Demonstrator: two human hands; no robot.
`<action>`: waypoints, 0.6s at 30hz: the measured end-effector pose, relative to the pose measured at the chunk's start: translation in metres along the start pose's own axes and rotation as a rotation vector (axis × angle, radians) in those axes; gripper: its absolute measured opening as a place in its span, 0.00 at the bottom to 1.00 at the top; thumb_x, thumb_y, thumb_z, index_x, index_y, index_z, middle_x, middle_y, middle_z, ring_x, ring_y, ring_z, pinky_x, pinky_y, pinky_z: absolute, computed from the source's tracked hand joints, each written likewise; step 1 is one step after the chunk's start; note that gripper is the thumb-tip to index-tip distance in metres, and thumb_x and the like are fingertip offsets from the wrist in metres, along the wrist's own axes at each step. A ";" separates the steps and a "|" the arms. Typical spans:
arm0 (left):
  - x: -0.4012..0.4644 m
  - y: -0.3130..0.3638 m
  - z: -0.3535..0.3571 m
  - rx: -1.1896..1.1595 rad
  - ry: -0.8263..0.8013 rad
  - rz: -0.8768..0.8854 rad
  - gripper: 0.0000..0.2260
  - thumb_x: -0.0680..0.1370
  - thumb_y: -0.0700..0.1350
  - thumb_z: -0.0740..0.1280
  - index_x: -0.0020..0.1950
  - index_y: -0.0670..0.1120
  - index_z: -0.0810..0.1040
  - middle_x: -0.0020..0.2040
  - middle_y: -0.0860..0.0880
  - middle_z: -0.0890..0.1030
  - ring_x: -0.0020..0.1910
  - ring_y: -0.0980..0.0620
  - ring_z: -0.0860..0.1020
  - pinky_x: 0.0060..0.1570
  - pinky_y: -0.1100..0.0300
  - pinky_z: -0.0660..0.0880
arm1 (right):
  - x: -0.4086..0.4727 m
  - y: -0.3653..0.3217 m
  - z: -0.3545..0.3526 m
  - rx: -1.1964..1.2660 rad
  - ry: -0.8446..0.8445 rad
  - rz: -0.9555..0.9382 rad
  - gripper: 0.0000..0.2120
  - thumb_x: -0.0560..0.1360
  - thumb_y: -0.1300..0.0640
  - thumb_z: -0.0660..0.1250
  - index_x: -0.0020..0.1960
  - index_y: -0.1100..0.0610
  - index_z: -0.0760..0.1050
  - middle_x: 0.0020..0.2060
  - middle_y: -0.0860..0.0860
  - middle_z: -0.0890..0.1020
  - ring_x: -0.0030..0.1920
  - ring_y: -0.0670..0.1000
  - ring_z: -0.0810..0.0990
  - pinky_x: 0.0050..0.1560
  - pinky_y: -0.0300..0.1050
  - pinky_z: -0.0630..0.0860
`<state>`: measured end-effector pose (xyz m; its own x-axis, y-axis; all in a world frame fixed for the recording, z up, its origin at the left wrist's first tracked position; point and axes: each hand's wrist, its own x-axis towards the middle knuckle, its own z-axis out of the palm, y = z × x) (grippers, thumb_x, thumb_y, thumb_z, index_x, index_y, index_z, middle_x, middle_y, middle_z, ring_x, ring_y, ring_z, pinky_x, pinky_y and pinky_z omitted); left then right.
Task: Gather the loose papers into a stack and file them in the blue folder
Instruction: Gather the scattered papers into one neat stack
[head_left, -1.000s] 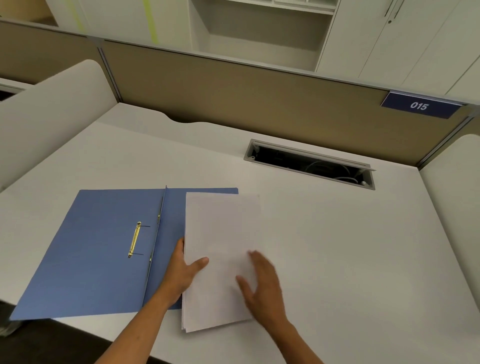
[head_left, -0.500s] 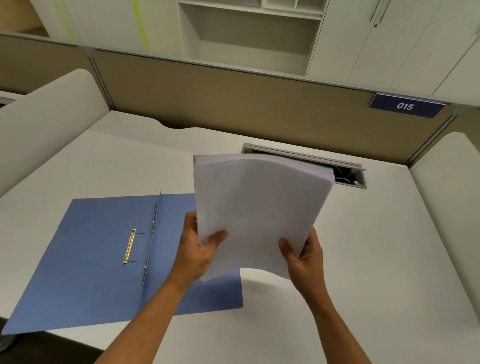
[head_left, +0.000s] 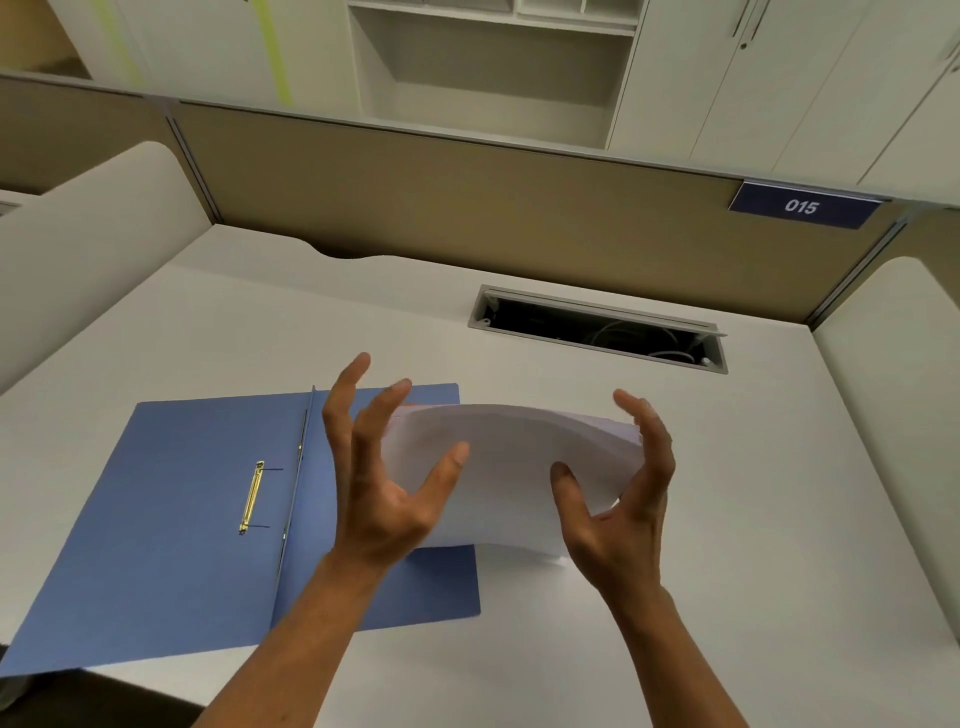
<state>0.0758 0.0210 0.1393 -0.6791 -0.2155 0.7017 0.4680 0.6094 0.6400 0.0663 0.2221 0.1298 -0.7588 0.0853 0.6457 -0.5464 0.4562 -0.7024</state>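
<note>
A stack of white papers (head_left: 509, 467) stands on its lower edge on the desk, bowed, between my two hands. My left hand (head_left: 382, 478) cups its left side with the thumb in front and the fingers spread behind. On the right side, my right hand (head_left: 618, 499) holds it the same way, loosely. The blue folder (head_left: 171, 514) lies open and flat on the desk to the left, with a gold fastener (head_left: 253, 496) on its left leaf. The stack's lower left corner stands over the folder's right leaf.
An open cable tray (head_left: 597, 330) is sunk into the white desk (head_left: 753, 519) behind the papers. A tan partition (head_left: 467, 208) with a blue "015" plate (head_left: 802, 207) closes the back. White side screens flank the desk; the folder's near left corner overhangs the front edge.
The papers were lifted off the folder, held upright facing me, then turned and lowered so they stand on one long edge on the desk; my fingers have loosened and spread.
</note>
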 end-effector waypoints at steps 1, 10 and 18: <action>0.000 0.001 0.001 0.006 0.017 0.011 0.29 0.69 0.48 0.73 0.66 0.51 0.65 0.70 0.33 0.62 0.71 0.54 0.62 0.60 0.67 0.70 | 0.002 -0.001 0.001 -0.014 0.007 -0.021 0.39 0.66 0.60 0.73 0.69 0.45 0.56 0.68 0.52 0.66 0.66 0.46 0.68 0.63 0.34 0.72; -0.009 -0.005 0.003 0.034 0.079 0.030 0.15 0.74 0.46 0.68 0.60 0.48 0.71 0.65 0.45 0.70 0.65 0.46 0.70 0.48 0.44 0.79 | 0.004 0.000 -0.003 -0.085 0.028 -0.020 0.21 0.70 0.54 0.67 0.62 0.55 0.69 0.61 0.57 0.74 0.64 0.38 0.67 0.62 0.29 0.68; -0.024 -0.011 0.011 -0.188 0.092 -0.175 0.26 0.76 0.44 0.63 0.69 0.64 0.60 0.65 0.64 0.67 0.61 0.54 0.72 0.54 0.53 0.78 | -0.008 0.001 0.003 0.197 0.006 0.299 0.40 0.72 0.67 0.66 0.68 0.31 0.57 0.60 0.29 0.68 0.60 0.39 0.72 0.54 0.34 0.78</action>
<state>0.0807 0.0277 0.1123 -0.7085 -0.3789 0.5954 0.4505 0.4065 0.7948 0.0707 0.2196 0.1230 -0.8937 0.1942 0.4045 -0.3591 0.2310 -0.9042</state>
